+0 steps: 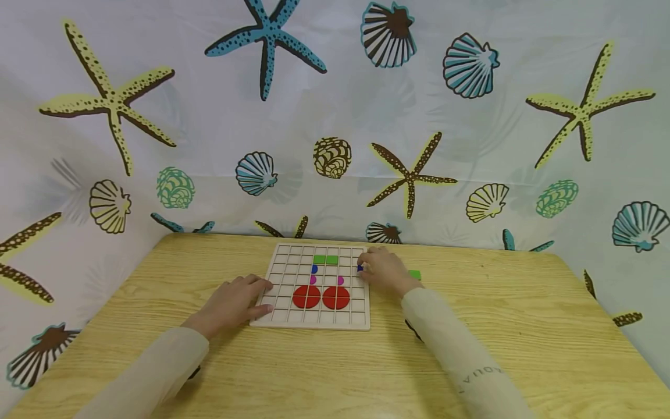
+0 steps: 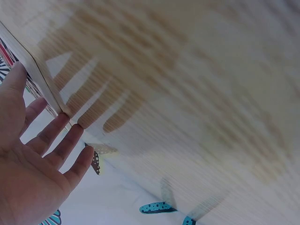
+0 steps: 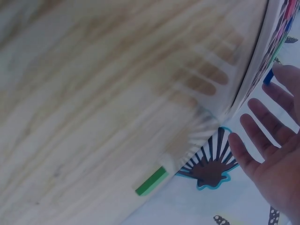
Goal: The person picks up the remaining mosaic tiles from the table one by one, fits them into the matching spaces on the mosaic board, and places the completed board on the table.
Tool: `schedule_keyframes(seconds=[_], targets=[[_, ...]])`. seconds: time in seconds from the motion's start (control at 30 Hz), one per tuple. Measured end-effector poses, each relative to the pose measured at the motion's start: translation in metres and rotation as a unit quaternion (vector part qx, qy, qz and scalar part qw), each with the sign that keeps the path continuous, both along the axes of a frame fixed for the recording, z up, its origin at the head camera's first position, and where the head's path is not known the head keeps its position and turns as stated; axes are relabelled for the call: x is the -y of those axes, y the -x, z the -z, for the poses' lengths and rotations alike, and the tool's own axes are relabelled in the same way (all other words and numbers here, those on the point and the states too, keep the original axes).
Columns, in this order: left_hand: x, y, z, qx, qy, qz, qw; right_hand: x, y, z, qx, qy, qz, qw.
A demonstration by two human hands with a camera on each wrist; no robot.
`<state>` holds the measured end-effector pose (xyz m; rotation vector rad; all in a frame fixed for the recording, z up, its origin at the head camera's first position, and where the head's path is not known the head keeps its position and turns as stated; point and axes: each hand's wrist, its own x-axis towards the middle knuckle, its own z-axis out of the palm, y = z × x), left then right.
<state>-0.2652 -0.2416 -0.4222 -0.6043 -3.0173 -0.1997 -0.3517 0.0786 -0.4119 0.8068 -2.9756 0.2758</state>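
A white gridded board point(image 1: 285, 269) lies on the table. My left hand point(image 1: 235, 299) touches its left edge, with the thumb and fingers spread and fairly straight. At the board's upper right, my right hand point(image 1: 384, 269) pinches a small blue piece point(image 3: 268, 76) between thumb and index finger; its other fingers are extended. On the board are two red discs point(image 1: 306, 297) side by side. Above them sit two small magenta pieces point(image 1: 313, 280), a blue half-round piece point(image 1: 314, 269) and two green rectangles point(image 1: 325, 260) in a row.
Right of the board, a loose green block point(image 3: 152, 181) lies on the wooden table point(image 1: 502, 326), partly behind my right hand in the head view. A white curtain point(image 1: 293, 128) printed with shells and starfish hangs along the table's back and sides.
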Motion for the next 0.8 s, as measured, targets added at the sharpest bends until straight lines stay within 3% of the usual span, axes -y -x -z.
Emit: schedule_keyframes(seconds=[0.5,0.8], targets=[[0.0,0.0,0.001,0.002,-0.005,-0.004,1.0,0.025,0.002,0.002,-0.007,-0.001,-0.024,1.0],[0.0,0.0,0.0,0.005,-0.003,-0.007,1.0,0.034,0.007,0.007,0.005,-0.011,-0.01,1.0]])
